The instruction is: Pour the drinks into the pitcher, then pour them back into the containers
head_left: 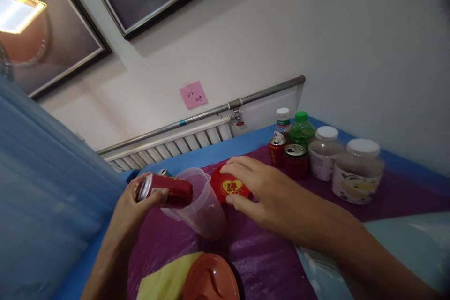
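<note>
- Holding a red can (177, 192) on its side, the left hand (132, 204) has its grip clamped around the body toward the silver end, thumb laid along the near side.
- The can's other end lies over the mouth of a translucent pitcher (207, 218), which stands on the purple sheet (262, 251) covering part of the table (213, 151); whether anything runs out cannot be told.
- The right hand (270, 192) has thumb and fingers apart, curved about a red item (234, 186) with a yellow heart design, just beside the pitcher; whether they touch it is unclear.
- The can should handle as a light, thin-walled thing, likely smooth and a little slippery if wet; a hard squeeze could dent it.
- Best held around the middle or near the silver end, clear of the end over the pitcher, with thumb and fingers on opposite sides.
- The pitcher looks light and slightly flexible, so leaning the can on its rim could tip it; steady it by the outer wall.
- An orange-brown dish (211, 281) sits nearest the wearer, beside yellow cloth (168, 277).
</note>
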The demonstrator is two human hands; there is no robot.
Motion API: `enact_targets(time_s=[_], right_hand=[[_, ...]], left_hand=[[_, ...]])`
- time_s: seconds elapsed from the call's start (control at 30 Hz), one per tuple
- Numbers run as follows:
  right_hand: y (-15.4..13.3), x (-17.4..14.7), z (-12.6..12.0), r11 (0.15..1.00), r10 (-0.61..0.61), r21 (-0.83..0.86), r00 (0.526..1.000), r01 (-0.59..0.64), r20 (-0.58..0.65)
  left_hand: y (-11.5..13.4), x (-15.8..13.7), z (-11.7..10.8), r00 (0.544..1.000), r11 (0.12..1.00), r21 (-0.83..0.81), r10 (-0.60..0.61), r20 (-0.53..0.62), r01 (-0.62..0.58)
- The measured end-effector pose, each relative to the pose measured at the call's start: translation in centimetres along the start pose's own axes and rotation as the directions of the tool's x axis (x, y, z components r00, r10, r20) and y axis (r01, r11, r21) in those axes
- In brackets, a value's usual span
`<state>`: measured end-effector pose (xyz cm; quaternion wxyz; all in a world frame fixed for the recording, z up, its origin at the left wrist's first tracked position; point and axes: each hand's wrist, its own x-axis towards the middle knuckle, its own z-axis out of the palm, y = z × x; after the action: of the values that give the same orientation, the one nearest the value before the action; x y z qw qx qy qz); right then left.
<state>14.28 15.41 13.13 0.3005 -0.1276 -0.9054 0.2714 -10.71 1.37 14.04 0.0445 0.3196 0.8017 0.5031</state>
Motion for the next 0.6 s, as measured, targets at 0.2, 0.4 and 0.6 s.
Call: enact_targets(time_s=[0.2,0.4,0.6], right_hand=[[0.3,0.0,0.0,0.997,-0.026,-0.076,0.999,0.022,-0.041],[0.6,0.2,-0.1,0.993,-0.056,-0.109,0.997,0.049,-0.061],[0.7,0.2,-0.1,0.991,-0.066,-0.120,0.996,0.059,-0.055]], left_hand=[[-0.4,-0.4,4.9,0.985,0.993,0.097,0.085,-0.149,-0.071],[-1.2,-0.3,6.7,0.964,0.899,0.416,0.217,-0.153,-0.137],[-0.8,-0.2,6.6,0.975,0.856,0.502,0.200,-0.100,-0.124]])
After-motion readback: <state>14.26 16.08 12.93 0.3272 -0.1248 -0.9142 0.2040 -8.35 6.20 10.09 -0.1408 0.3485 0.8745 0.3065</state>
